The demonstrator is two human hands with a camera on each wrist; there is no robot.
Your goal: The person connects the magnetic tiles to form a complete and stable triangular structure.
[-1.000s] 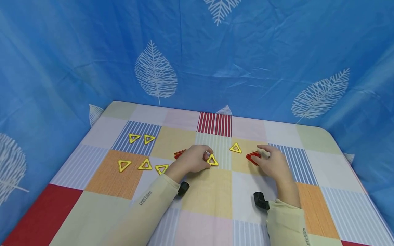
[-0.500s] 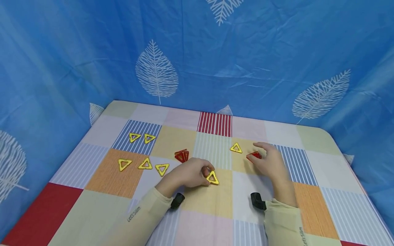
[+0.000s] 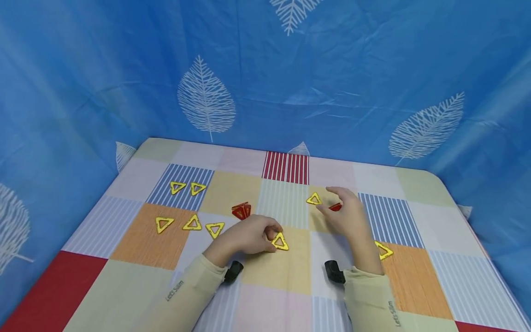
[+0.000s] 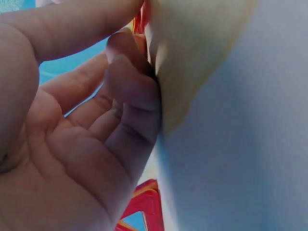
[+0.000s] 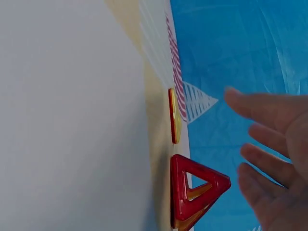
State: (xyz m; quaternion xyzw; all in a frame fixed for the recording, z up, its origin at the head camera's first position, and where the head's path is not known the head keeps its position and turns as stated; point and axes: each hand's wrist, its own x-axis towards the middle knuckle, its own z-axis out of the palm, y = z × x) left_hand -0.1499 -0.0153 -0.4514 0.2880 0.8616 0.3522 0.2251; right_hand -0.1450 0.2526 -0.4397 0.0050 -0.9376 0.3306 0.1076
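Observation:
Near the table's middle my left hand (image 3: 249,234) pinches a yellow triangle tile (image 3: 280,241) lying on the cloth. In the left wrist view, the fingers of this left hand (image 4: 96,106) are bent against the surface, and only a bit of the tile's edge shows. My right hand (image 3: 346,214) has its fingers spread and holds nothing. Its thumb is close to another yellow triangle tile (image 3: 314,198). Standing red triangle tiles (image 5: 197,187) lean together beside the right hand (image 5: 274,159), apart from its fingers. Behind the left hand stands a second red cluster (image 3: 242,210).
Several yellow triangle tiles (image 3: 192,222) lie flat on the left side of the patchwork tablecloth (image 3: 282,304). One more yellow tile (image 3: 383,250) is beside the right forearm. Blue curtain (image 3: 265,92) hangs around the table's back and sides.
My left hand has drawn its yellow tile toward me. My right hand has let go of the red tiles and shifted left, uncovering a yellow tile beside its forearm.

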